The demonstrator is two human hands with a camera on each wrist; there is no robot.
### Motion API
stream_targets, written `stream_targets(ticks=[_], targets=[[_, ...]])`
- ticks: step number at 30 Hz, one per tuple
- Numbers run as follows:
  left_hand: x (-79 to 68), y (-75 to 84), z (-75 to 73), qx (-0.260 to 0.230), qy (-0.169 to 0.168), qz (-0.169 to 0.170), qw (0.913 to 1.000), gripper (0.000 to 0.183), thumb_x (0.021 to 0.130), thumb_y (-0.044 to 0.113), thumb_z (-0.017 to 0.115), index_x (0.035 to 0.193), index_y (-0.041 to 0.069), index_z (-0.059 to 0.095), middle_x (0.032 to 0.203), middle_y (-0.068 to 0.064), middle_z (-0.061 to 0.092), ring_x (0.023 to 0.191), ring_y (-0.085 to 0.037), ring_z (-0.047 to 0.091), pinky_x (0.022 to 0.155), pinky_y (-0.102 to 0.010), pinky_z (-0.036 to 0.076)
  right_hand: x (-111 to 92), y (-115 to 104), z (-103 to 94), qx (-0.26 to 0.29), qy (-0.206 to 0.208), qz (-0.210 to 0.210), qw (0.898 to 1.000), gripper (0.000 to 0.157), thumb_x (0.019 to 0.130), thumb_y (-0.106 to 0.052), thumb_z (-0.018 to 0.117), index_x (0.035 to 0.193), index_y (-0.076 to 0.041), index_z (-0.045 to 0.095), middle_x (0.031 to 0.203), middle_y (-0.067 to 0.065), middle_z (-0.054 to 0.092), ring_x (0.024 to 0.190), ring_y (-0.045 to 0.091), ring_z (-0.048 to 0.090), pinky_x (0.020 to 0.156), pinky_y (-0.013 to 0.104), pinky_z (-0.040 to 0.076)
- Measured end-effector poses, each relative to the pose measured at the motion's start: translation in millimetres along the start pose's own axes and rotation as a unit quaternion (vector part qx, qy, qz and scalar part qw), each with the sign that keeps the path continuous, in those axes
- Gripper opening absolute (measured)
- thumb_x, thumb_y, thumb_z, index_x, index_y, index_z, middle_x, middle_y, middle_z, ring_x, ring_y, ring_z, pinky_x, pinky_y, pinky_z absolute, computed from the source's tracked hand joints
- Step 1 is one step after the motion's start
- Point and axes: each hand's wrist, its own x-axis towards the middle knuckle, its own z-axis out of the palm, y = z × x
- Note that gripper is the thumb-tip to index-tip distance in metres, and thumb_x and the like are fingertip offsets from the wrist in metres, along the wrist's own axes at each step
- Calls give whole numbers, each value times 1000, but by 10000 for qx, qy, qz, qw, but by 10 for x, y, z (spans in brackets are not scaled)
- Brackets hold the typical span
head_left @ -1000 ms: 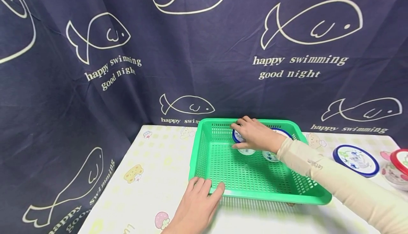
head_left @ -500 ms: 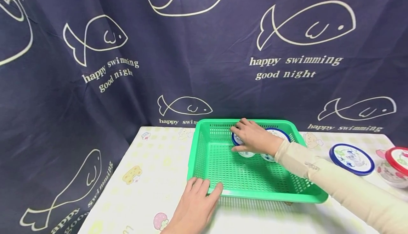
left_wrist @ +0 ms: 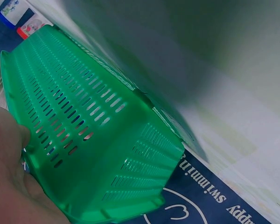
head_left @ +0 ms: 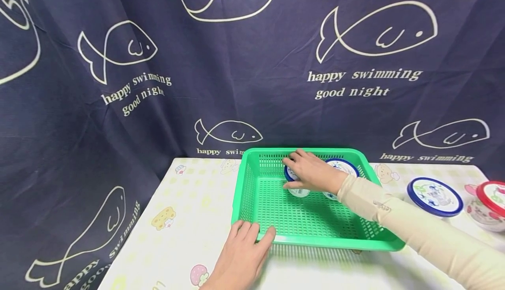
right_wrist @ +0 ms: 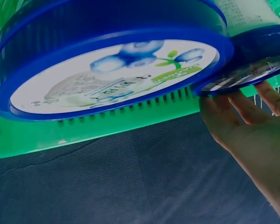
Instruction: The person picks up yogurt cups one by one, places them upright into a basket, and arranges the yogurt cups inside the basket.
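Near the back of the green plastic basket (head_left: 304, 240), my right hand (head_left: 315, 172) holds a round tub (head_left: 298, 192) by its blue lid, fingers and thumb spread around the edge. The right wrist view shows the fingertips at this blue lid (right_wrist: 249, 74). Just right of it, partly behind my forearm, stands another blue-lidded tub (head_left: 343, 166); its printed lid (right_wrist: 121, 77) looms large in the right wrist view. My left hand (head_left: 241, 255) grips the basket's near left rim, fingers curled over it. In the left wrist view the slotted basket wall (left_wrist: 79, 107) fills the middle.
On the patterned tablecloth (head_left: 189, 220), right of the basket, stand a blue-lidded tub (head_left: 435, 197) and a red-lidded tub (head_left: 489, 206). A dark blue curtain (head_left: 276, 84) with fish drawings hangs behind and to the left of the table.
My right hand has shifted the held tub slightly left inside the basket. The left hand keeps its grip on the rim. The whole head view has shifted a little.
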Motion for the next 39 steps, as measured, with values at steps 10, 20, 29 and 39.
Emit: stream_targets(ticks=[10,20,29,39], targets=[[23,29,8,-71,96,22,9999,38,97,30,21,117,21,52,83,-1,49,77,-20,46,84,-40,35,-80,0,-59,-119,-267,206,9994,83,74,-73,34,126,-10,47,119,12,50,108,29,44,83,44,43],[19,48,11,-2,19,19,10000,37,97,30,21,118,21,51,85,-1,48,77,-19,45,83,-39,35,-212,-56,-167,-79,-181,366,9991,88,73,-75,33,135,-12,38,130,12,42,117,30,38,90,49,37],[19,38,7,-69,203,60,9998,38,96,28,23,118,19,52,84,-4,49,75,-22,44,82,-41,35,-455,-75,-398,84,148,444,9989,80,74,-58,59,136,-13,37,130,12,42,120,33,36,93,52,34],[-7,23,34,31,345,68,9994,37,95,28,24,115,19,53,81,-2,47,74,-22,44,81,-41,35,-674,-58,-507,-78,218,643,9977,83,72,-64,56,135,-12,39,129,13,44,119,33,37,93,53,33]])
